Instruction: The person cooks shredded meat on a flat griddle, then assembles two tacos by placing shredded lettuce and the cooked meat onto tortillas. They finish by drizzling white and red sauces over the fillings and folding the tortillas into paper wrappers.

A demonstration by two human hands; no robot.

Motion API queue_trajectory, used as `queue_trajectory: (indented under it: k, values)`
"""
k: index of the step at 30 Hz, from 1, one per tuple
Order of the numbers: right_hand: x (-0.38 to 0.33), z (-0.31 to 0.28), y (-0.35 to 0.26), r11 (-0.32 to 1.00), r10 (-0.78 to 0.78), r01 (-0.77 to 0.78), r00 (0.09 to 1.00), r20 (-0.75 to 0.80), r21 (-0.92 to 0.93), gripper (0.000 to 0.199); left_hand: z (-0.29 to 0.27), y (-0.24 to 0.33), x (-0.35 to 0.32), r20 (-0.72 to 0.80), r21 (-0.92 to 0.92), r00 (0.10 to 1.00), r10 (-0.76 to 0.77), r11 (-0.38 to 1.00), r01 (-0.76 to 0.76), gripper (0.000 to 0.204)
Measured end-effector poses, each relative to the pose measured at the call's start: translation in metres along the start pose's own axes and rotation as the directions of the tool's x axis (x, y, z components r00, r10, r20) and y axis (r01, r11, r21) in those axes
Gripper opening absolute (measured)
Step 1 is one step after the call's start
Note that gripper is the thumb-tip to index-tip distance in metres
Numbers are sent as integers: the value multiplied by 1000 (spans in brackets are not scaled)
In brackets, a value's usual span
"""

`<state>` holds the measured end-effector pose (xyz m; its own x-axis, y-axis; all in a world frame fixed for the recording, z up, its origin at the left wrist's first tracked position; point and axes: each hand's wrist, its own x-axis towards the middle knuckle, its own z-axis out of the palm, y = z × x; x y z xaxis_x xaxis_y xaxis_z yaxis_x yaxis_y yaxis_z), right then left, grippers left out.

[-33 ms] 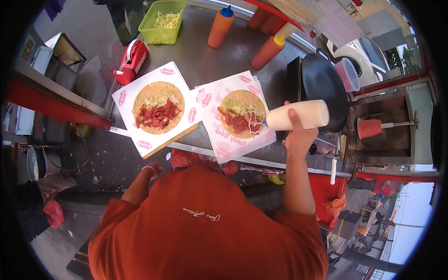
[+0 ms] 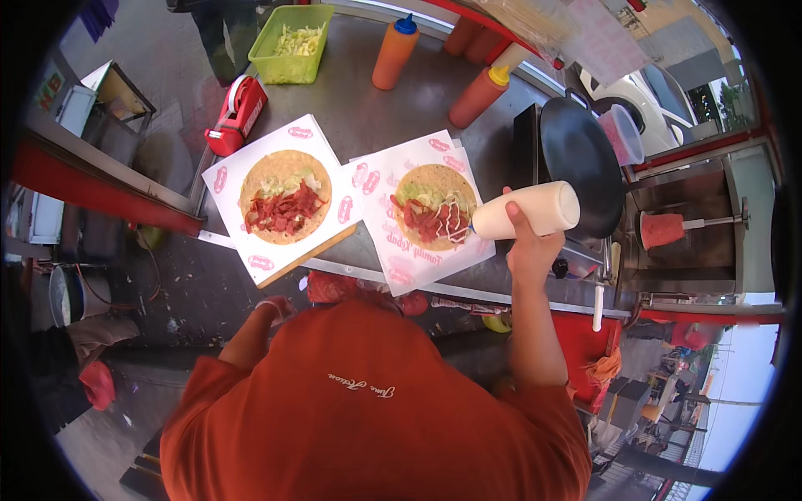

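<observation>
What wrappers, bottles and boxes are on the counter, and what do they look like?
Left paper sheet: white square, pink ovals, under a flatbread.
Right paper sheet: same, under the sauced flatbread.
White squeeze bottle: tilted in the right hand.
Orange bottles: counter's back.
Green tub: shredded greens.

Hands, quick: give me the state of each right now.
Left hand: low by the counter edge, holding nothing visible; open or closed cannot be told.
Right hand: closed around the white squeeze bottle.
</observation>
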<state>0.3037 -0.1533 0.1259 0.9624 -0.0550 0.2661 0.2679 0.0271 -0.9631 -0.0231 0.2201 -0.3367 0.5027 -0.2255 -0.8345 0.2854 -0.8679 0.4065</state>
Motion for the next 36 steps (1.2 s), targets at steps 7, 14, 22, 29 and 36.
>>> queue_trajectory:
  k: [7, 14, 22, 29, 36]
  values:
    - [6, 28, -3, 998, -57, 57, 998, 8, -24, 43, -3, -33, 16, -335, -547, 913, -231, 837, 11, 36]
    - [1, 39, 26, 961, -108, 114, 994, 36, -252, 42, 1, -60, 8, -390, -521, 856, -341, 848, 100, 34]
    - [2, 62, 48, 934, -200, 238, 967, 159, -266, 34, 23, -37, -14, -294, -649, 806, -514, 726, 226, 32]
    - [7, 41, 37, 877, -207, 314, 930, 304, -363, 34, 58, -36, 0, -243, -662, 871, -427, 729, 173, 30]
    - [29, 28, 27, 976, -155, 179, 971, 184, -125, 42, 60, -32, -12, -263, -603, 882, -391, 781, 167, 43]
